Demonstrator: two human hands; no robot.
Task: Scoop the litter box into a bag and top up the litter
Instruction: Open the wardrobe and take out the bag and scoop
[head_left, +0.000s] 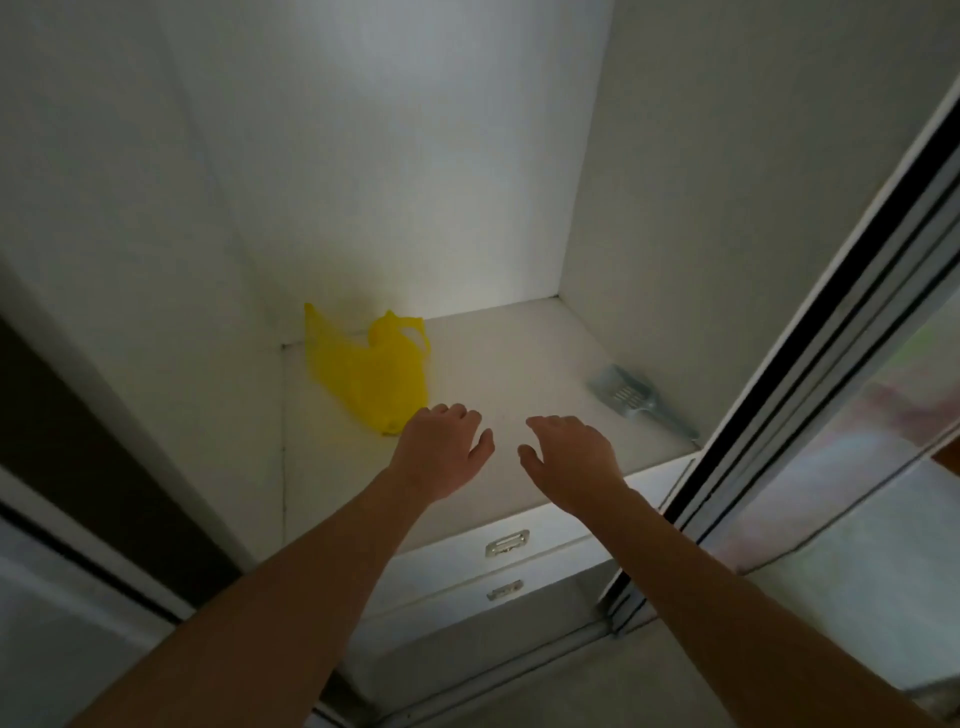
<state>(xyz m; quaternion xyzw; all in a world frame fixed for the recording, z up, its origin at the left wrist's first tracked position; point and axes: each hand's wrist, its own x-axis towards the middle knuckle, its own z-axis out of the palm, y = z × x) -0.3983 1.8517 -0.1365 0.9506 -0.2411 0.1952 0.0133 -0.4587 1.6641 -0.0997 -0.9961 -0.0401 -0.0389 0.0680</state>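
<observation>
Interior of white cupboard, viewed from above. On shelf (519, 353), towards rear left corner: crumpled yellow plastic bag (371, 371). At right edge, against side wall: pale blue slotted litter scoop (631, 397), well apart from bag. Over shelf front: left hand (441, 447) and right hand (569, 457), palms down, fingers relaxed and apart, gripping nothing; left hand just beside near corner of bag, contact not discernible. Below shelf: two white drawers (519, 566) with metal handles. At right: sliding door (831, 338).
</observation>
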